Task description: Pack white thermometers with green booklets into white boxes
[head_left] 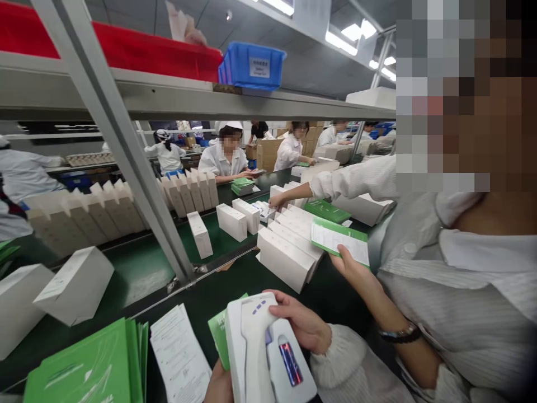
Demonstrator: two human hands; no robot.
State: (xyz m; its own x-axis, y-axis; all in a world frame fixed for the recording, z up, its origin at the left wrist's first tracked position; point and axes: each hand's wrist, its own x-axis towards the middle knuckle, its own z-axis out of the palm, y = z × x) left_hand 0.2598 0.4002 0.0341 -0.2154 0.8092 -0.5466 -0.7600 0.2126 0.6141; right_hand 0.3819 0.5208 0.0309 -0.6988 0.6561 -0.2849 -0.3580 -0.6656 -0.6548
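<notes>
Above the near part of the dark green bench (243, 280), our two hands are at a moulded white tray (307, 386), smooth and round-cornered. Our right hand (300, 320) pinches its upper right edge, thumb on top and the other fingers curled round; our left hand (220, 386) is against its lower left side, mostly cut off by the frame, so we cannot tell how far it is closed. Within the tray lies a glossy white handheld device (251, 347) with small purple buttons, and beside it a capsule-shaped recess holds a shiny, dark red and blue piece (291, 364). Behind the tray's left side a green booklet (218, 336) sticks out. To our left lie a stack of slick green packets (84, 364) and a sheaf of printed white paper (178, 352). Ahead, a row of white cartons (285, 254) leans together; just right of it, a co-worker's hand (350, 263) grips a green-and-white booklet (339, 240). Overhead, a shelf (176, 101) carries a ribbed blue bin (251, 66), its contents hidden, and a long red container (126, 45) with crumpled film (184, 25) rising above it.
</notes>
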